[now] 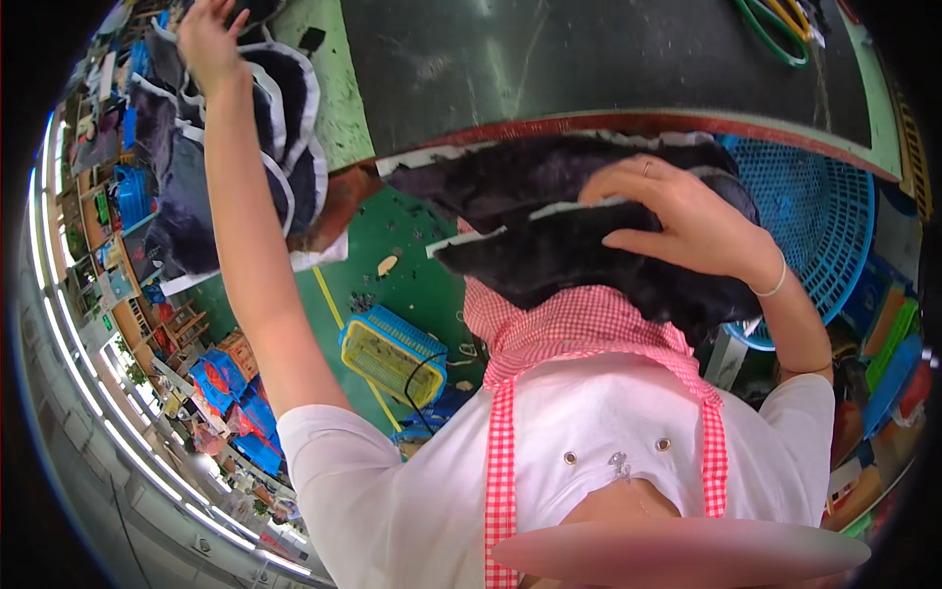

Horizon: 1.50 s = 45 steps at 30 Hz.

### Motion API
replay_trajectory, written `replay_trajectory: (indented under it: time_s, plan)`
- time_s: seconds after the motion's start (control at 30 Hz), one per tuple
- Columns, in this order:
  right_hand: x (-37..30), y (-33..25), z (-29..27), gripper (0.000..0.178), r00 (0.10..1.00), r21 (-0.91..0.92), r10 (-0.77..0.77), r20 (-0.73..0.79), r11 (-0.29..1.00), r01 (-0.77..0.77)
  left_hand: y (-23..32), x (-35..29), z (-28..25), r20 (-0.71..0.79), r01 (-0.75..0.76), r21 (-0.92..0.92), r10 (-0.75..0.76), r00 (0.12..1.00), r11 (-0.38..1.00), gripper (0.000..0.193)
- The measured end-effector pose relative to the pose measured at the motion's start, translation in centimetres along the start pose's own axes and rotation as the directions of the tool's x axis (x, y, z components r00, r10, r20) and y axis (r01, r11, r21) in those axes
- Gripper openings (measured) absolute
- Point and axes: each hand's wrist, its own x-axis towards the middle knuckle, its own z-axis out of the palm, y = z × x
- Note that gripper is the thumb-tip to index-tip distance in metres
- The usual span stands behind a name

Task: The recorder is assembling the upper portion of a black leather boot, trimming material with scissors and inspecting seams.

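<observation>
My left arm reaches far to the upper left. There my left hand [209,49] is open, fingers apart, slightly blurred and partly cut off by the top edge. It is over a pile of dark plush fabric pieces [186,211] with white edges, hanging at the table's left side. Across my lap lie more black plush fabric pieces [491,177], overlapping. My right hand [677,211] grips the nearer black fabric piece [549,250] by its upper edge, thumb on the near side. Its fingertips are partly hidden behind that edge.
A dark-topped work table [589,69] with a reddish front edge stands before me. Scissors with green and yellow handles [780,34] lie at its far right. A large blue plastic basket [834,226] is beside my right arm. A yellow-and-blue crate [392,358] sits on the scrap-strewn green floor [343,260].
</observation>
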Motion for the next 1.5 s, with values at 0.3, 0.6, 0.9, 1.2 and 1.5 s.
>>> replay_trajectory:
  time_s: [0.3,0.6,0.9,1.2,1.5]
  plan:
    - [-3.9,1.8,4.8,0.057,0.992,-0.54,0.025,-0.126,0.837,-0.089,1.1,-33.3,-2.1,0.595,-0.025,0.773,-0.71,0.376,0.635,0.062]
    - [-3.0,1.0,1.3,0.035,0.951,-0.453,-0.009,-0.308,0.881,-0.138,6.9,-29.1,-1.8,0.529,0.308,0.487,-0.556,0.641,0.818,0.023]
    - [-0.5,2.3,6.2,0.052,0.992,-0.399,-0.026,-0.122,0.917,-0.025,12.7,-12.2,-10.0,0.131,-0.279,0.845,0.33,0.935,0.456,0.041]
    - [18.1,-1.5,2.7,0.035,0.916,0.32,-0.066,-0.396,0.925,0.205,4.9,-7.1,-21.5,-0.098,0.57,0.57,-0.639,0.763,0.592,0.058]
    - [37.3,-4.3,5.0,0.078,0.924,0.765,0.366,0.107,0.563,-0.311,3.1,-11.9,-23.1,-0.104,0.748,0.05,-0.742,0.662,0.661,0.058]
